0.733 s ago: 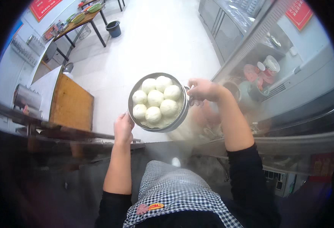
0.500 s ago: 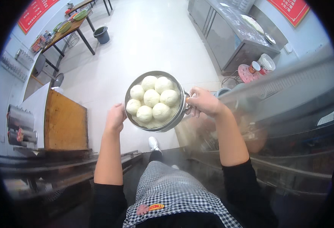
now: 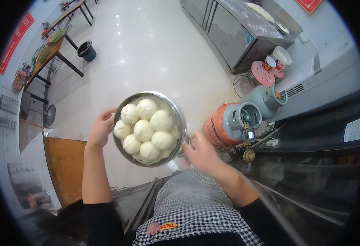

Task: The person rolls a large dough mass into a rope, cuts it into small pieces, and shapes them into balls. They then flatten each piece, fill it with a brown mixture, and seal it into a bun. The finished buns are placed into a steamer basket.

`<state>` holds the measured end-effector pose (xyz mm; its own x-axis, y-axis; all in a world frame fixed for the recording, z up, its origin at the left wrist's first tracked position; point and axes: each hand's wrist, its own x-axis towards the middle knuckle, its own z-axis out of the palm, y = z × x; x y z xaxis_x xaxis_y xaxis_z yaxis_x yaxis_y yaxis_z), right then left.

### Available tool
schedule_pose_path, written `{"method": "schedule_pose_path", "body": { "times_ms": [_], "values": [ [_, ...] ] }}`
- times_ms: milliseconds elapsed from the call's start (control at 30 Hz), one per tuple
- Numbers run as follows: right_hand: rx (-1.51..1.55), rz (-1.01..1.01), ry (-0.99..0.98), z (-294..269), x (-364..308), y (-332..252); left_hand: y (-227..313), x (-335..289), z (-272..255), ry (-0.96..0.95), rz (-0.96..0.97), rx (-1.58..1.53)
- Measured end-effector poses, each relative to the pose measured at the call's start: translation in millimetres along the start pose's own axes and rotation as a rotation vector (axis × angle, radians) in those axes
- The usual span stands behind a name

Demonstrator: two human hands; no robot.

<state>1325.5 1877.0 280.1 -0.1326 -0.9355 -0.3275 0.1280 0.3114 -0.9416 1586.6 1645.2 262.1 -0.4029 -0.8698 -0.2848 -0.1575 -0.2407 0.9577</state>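
Between my two hands is a round metal steamer basket point(image 3: 180, 119), carried above the floor. Several white buns point(image 3: 143, 130) sit in it on a pale mesh liner point(image 3: 175, 130), one in the middle and the others ringed around it. My left hand point(image 3: 102, 128) grips the rim on the left side, its fingers partly hidden behind the basket. On the right, my right hand point(image 3: 200, 152) is closed around the side handle point(image 3: 185, 143) of the steamer basket.
Two gas cylinders point(image 3: 229, 123) stand on the right, the nearer wrapped in orange. Behind them are a pink stool point(image 3: 263, 74) and a steel counter point(image 3: 245, 33). A wooden-sided cabinet point(image 3: 65, 168) is at the left, with a bucket point(image 3: 87, 51) and tables point(image 3: 53, 51) farther off.
The steamer basket and both hands have shifted left and a little nearer to me. The view has turned right, and the gas cylinders now show plainly where steam blurred them before.
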Motion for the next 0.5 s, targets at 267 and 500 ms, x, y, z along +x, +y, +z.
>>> {"method": "schedule_pose_path", "body": {
  "times_ms": [267, 500],
  "values": [
    [0.088, 0.133, -0.008, 22, 19, 27, -18, 9, -16, 0.079, -0.110, -0.039],
    [-0.002, 0.069, -0.054, 23, 41, 51, -51, 15, -30, 0.095, -0.183, -0.159]
  ]
}}
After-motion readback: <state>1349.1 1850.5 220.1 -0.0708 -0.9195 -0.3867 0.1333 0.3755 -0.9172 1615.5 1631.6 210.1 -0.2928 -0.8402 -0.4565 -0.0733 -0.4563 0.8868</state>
